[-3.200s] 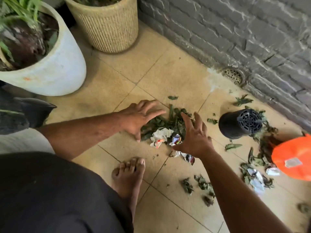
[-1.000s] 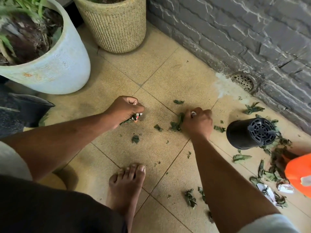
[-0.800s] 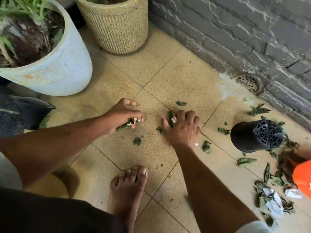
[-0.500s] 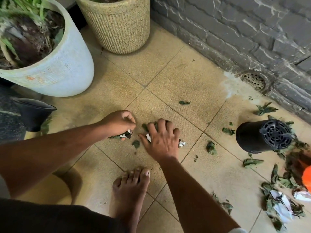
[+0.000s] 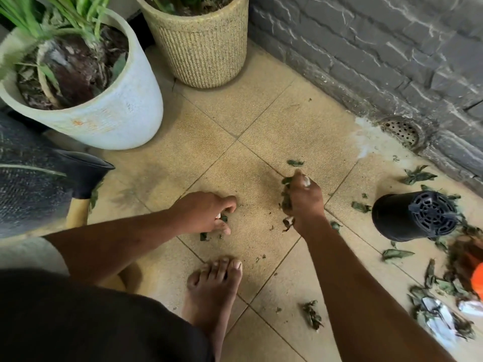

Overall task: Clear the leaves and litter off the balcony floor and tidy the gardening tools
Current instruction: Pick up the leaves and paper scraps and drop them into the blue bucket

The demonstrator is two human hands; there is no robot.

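Note:
My right hand (image 5: 304,202) grips a bunch of green leaves and scraps of paper (image 5: 286,195) just above the tan tiled floor (image 5: 274,121). My left hand (image 5: 206,214) rests low on the floor with its fingers curled round a few leaves and a paper scrap (image 5: 222,218). Small leaf bits (image 5: 203,236) lie beside it. More leaves and crumpled paper litter (image 5: 439,317) lie along the right side, and a lone leaf clump (image 5: 312,314) sits near my right forearm. A black plastic pot (image 5: 413,216) lies on its side at the right.
A white planter (image 5: 112,111) and a woven beige planter (image 5: 201,45) stand at the back left. An empty black pot (image 5: 86,176) sits at the left. The grey stone wall (image 5: 379,53) has a floor drain (image 5: 401,130) at its foot. An orange object (image 5: 478,280) shows at the right edge. My bare foot (image 5: 211,288) stands on the tiles.
My right hand has closed on the leaves and paper it was pressing on and lifted them to the right. My left hand stays near the same spot with its small bunch.

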